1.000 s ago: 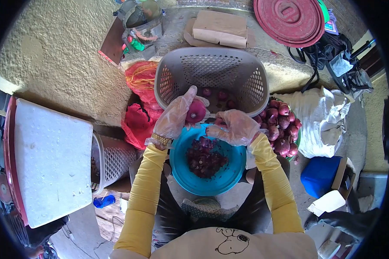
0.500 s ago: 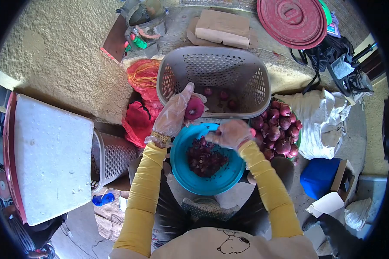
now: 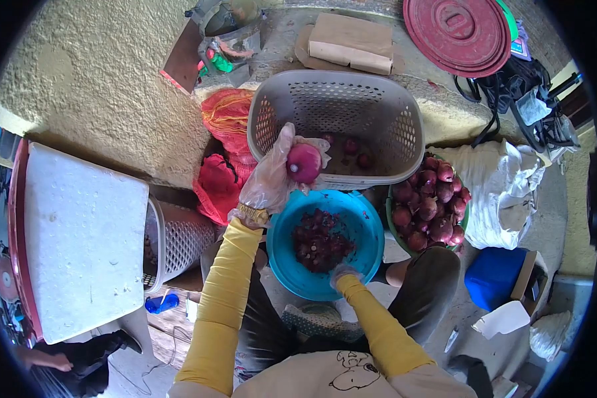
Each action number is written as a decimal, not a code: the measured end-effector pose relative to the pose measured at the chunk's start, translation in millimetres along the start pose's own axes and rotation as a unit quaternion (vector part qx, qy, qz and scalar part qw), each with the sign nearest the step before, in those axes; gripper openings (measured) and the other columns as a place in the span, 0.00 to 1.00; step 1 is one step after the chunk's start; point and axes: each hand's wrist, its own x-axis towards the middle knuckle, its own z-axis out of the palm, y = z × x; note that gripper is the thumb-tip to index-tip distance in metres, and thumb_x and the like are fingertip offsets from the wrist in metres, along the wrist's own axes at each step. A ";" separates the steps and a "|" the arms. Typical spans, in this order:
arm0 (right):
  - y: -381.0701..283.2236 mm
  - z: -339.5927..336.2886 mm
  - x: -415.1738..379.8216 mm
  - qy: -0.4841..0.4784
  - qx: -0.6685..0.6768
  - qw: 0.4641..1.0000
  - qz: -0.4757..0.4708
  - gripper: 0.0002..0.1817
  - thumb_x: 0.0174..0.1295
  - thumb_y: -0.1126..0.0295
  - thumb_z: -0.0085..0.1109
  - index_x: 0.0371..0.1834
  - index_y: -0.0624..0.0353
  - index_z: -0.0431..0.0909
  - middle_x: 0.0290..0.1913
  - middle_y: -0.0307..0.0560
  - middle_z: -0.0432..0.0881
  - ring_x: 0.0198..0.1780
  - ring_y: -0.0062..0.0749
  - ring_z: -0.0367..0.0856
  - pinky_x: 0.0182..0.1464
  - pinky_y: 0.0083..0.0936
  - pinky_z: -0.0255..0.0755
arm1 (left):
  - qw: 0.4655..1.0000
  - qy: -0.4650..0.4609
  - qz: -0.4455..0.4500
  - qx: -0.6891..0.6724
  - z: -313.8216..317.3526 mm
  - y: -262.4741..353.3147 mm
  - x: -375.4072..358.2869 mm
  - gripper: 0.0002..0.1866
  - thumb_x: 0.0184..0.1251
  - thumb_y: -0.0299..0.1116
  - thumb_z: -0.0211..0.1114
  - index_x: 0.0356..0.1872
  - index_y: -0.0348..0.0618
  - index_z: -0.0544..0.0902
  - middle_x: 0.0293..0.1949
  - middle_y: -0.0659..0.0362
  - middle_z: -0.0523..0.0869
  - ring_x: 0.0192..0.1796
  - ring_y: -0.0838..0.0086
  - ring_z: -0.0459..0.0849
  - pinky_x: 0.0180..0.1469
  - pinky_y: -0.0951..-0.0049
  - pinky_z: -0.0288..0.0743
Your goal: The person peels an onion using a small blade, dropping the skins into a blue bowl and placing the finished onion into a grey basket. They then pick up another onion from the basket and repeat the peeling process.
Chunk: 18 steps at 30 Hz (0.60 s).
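Observation:
My left hand (image 3: 276,167), in a clear plastic glove, holds a purple-red onion (image 3: 304,164) at the front left rim of the grey perforated basket (image 3: 338,178). A few onions (image 3: 351,146) lie inside that basket. Below it sits a blue basin (image 3: 282,265) with a heap of dark red onion skins and scraps (image 3: 320,240). My right hand (image 3: 343,273), also gloved, is low at the basin's near right edge; its fingers are too hidden to tell what they do. To the right, a green-rimmed container holds several red onions (image 3: 428,208).
Red mesh sacks (image 3: 220,189) lie left of the basket, and a white sack (image 3: 504,192) is at the right. A white foam board (image 3: 83,239) leans over another basket (image 3: 182,242). A blue container (image 3: 494,277) stands right. Another person's hand (image 3: 61,362) shows lower left.
My right hand has moved from above the basin's upper right down to its near edge. The onion in my left hand is turned and slightly higher. Another person's hand has appeared lower left.

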 end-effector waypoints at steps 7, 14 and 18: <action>-4.1 103.8 21.7 -0.016 -0.053 0.998 -0.036 0.22 0.70 0.59 0.58 0.63 0.52 0.87 0.73 0.50 0.80 0.74 0.48 0.78 0.71 0.45 0.76 | 0.965 0.040 -0.043 -0.254 4.2 1.1 1.1 0.40 0.77 0.68 0.56 0.64 0.35 0.77 0.47 0.45 0.87 0.41 0.51 0.91 0.33 0.65 0.90; -14.8 33.0 -57.1 -0.141 -0.201 0.961 -0.126 0.24 0.68 0.61 0.59 0.65 0.54 0.86 0.74 0.49 0.79 0.72 0.49 0.79 0.67 0.47 0.79 | 0.950 0.066 -0.007 -0.304 -13.3 -12.6 9.1 0.34 0.80 0.61 0.59 0.65 0.38 0.76 0.58 0.43 0.83 0.58 0.50 0.86 0.53 0.52 0.88; -9.8 -4.7 -53.4 -0.056 -0.158 0.970 -0.173 0.21 0.62 0.63 0.61 0.57 0.56 0.89 0.61 0.56 0.88 0.62 0.51 0.87 0.61 0.48 0.82 | 0.949 0.087 0.028 -0.301 -8.3 -9.3 6.6 0.31 0.78 0.59 0.63 0.63 0.41 0.77 0.54 0.49 0.84 0.53 0.59 0.87 0.48 0.62 0.87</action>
